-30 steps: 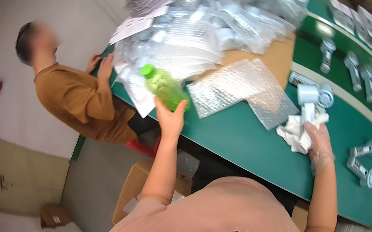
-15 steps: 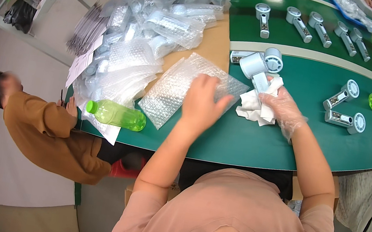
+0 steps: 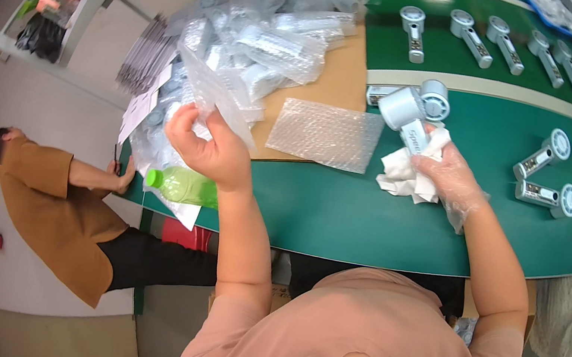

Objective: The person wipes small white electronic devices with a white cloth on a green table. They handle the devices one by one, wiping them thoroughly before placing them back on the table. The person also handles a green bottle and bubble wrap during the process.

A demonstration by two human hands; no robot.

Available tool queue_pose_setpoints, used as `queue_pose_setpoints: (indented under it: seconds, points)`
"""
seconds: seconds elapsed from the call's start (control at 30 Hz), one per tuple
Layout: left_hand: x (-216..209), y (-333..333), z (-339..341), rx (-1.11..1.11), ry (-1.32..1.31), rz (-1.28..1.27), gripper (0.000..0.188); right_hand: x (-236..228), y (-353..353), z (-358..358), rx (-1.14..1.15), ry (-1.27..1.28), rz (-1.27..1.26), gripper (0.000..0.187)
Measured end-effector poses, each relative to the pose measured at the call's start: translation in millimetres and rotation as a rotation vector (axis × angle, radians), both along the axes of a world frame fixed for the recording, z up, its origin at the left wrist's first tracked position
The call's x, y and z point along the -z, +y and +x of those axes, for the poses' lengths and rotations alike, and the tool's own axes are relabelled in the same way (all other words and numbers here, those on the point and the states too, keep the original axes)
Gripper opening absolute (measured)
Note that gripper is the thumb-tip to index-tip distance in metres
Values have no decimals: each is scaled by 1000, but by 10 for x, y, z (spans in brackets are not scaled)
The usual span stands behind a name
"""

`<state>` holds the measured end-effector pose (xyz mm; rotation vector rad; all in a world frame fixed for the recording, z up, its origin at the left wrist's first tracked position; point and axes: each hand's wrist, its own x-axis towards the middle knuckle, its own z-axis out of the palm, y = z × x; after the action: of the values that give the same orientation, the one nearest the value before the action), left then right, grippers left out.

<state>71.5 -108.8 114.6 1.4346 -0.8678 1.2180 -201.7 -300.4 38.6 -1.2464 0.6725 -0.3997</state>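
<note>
My left hand (image 3: 209,149) is raised over the left of the table with its fingers curled. It pinches the lower edge of a clear bubble-wrap bag (image 3: 214,87), which stands up tilted in front of the pile. My right hand (image 3: 451,174), in a thin clear plastic glove, grips a pale blue handheld fan (image 3: 401,108) by its handle, with a crumpled white cloth (image 3: 407,178) bunched in the same grip. Behind that fan lies another handheld fan (image 3: 434,97), partly covered by it. A flat bubble-wrap bag (image 3: 323,136) rests between my hands.
A heap of bubble-wrapped fans (image 3: 277,48) covers the far left beside brown cardboard (image 3: 345,75). Green bottles (image 3: 183,185) stand or lie at both sides. Two fans (image 3: 543,153) lie at right; several more are on the green belt (image 3: 434,14). A person in brown (image 3: 47,206) stands at left.
My left hand has moved left, carrying one bubble-wrap bag toward the heap; the other bag now lies uncovered. My right hand keeps hold of the fan and cloth. The person at left has shifted.
</note>
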Motion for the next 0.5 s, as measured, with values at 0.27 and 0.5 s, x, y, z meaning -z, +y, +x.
queue_pose_setpoints:
  seconds: [0.27,0.5]
  points:
    - [520,-319,1022,-182,158,705,18,124,-65,84,-43,-8,-1,65]
    - [806,-556,-387,393,451,925,28,263,-145,-1,6,24,18,67]
